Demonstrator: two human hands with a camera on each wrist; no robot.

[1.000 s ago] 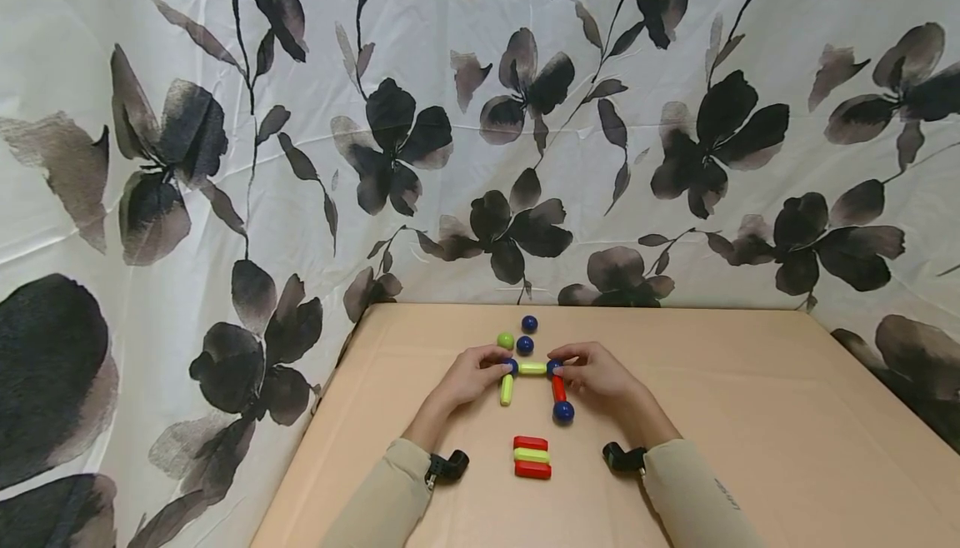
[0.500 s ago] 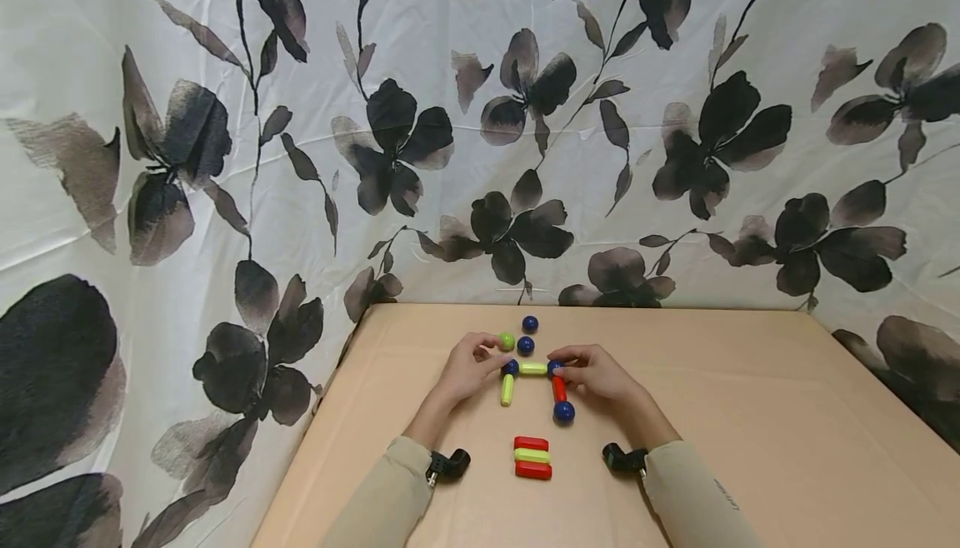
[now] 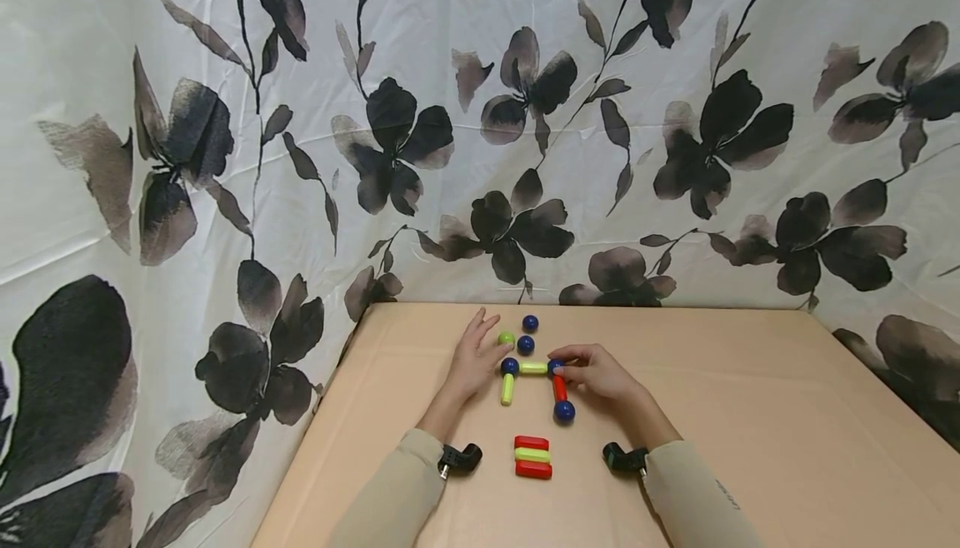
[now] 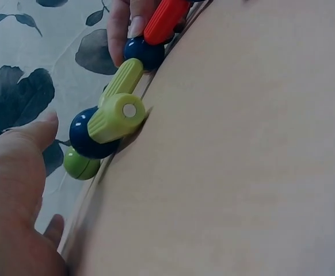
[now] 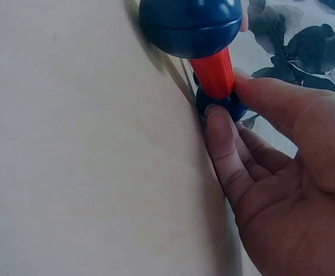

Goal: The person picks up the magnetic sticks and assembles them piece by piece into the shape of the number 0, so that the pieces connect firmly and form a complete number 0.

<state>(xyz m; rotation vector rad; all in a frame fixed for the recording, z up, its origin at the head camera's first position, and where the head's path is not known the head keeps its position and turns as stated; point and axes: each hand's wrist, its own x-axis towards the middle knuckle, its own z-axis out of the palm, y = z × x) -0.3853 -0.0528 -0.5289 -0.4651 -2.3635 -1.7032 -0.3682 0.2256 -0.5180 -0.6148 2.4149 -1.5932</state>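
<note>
Balls and rods from a magnetic building set form a three-sided frame on the table. My right hand (image 3: 600, 371) pinches the blue ball (image 5: 236, 108) at its right corner between thumb and fingers. From that ball a red rod (image 3: 559, 388) runs toward me to another blue ball (image 3: 564, 411). A yellow-green rod (image 3: 533, 368) links the held ball to the left corner's blue ball (image 3: 510, 366), which carries a second yellow-green rod (image 3: 507, 391) with a bare metal-disc end (image 4: 130, 110). My left hand (image 3: 472, 361) holds nothing, fingers extended beside the green ball (image 3: 506, 338).
Loose blue balls (image 3: 526, 346) lie behind the frame, in a line toward the table's far edge. Nearer me, a red rod (image 3: 533, 470), a yellow-green rod (image 3: 532, 455) and another red rod (image 3: 531, 442) lie side by side. A flowered cloth (image 3: 480, 165) hangs behind the table (image 3: 712, 415).
My left hand has let go of the left corner's blue ball, and its fingers have straightened and moved toward the far edge. My right hand keeps its pinch; the frame stands where it was.
</note>
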